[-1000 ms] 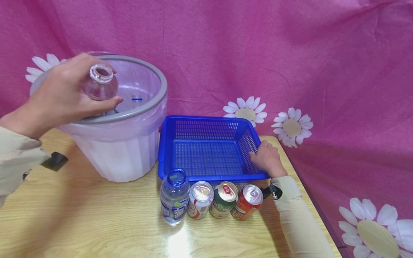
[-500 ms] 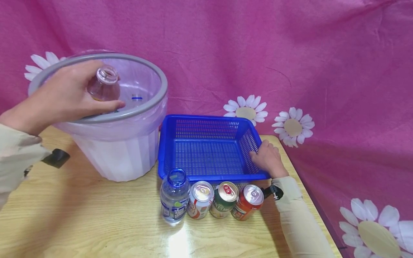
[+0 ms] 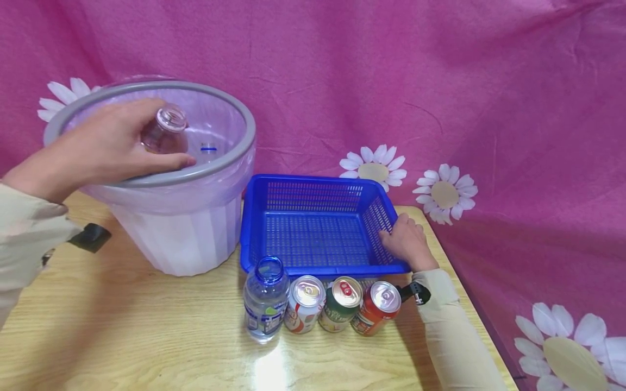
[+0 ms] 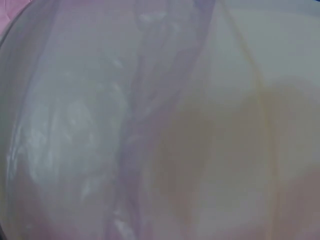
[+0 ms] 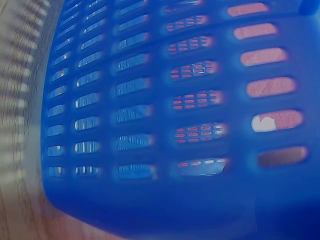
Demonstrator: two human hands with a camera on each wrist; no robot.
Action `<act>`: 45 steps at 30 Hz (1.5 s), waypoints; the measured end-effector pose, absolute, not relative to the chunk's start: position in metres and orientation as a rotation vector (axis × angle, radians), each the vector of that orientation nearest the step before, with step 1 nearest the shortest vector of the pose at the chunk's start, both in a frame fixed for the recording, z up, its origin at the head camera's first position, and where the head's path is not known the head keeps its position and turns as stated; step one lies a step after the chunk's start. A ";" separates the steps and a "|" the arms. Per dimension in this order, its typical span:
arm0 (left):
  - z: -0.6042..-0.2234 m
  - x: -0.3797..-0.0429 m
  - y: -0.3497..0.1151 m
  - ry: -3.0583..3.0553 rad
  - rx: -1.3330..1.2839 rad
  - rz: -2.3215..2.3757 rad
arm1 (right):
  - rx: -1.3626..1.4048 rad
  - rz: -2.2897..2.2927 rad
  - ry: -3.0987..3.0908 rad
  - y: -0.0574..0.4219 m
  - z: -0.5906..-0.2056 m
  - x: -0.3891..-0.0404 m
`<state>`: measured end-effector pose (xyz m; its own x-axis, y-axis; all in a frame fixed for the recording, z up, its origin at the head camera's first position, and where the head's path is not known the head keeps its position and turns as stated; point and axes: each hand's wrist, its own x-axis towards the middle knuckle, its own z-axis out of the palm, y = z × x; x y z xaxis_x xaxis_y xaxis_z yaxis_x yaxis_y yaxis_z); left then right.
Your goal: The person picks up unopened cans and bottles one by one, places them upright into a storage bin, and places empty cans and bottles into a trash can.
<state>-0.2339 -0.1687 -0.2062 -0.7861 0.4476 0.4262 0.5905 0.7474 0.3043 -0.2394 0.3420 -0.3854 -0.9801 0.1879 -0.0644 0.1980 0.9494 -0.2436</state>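
Note:
Inside the mouth of a white bin (image 3: 181, 233) with a grey rim and a thin plastic liner, my left hand (image 3: 110, 138) grips a clear, capless plastic bottle (image 3: 166, 136). The bottle is upright, slightly tilted, its lower part hidden by hand and rim. The liner (image 4: 85, 115) over the bin's outer wall fills the left wrist view, blurred. At the right rim of a blue plastic basket (image 3: 318, 269), my right hand (image 3: 407, 239) holds on, thumb inside and fingers outside. The basket's slotted side wall (image 5: 150, 100) fills the right wrist view.
In front of the basket stand a clear bottle with a blue neck (image 3: 266, 304), a white can (image 3: 305, 304), a green can (image 3: 340, 304) and a red can (image 3: 376, 308). A clear item with a blue ring (image 3: 208, 148) lies in the bin. A pink curtain (image 3: 303, 81) hangs behind.
My left hand has moved down and to the right with the bottle, lower into the bin's mouth. The right hand and the basket have stayed in place.

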 end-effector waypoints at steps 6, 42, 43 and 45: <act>-0.208 -0.235 -0.168 -2.621 -0.799 -0.585 | 0.298 -0.389 3.057 0.343 -0.387 -0.240; -0.209 -0.240 -0.166 -2.680 -0.749 -0.641 | 0.267 -0.384 3.080 0.344 -0.386 -0.245; -0.209 -0.240 -0.166 -2.676 -0.752 -0.641 | 0.268 -0.383 3.080 0.344 -0.386 -0.245; -0.209 -0.241 -0.166 -2.672 -0.758 -0.637 | 0.270 -0.381 3.082 0.344 -0.386 -0.245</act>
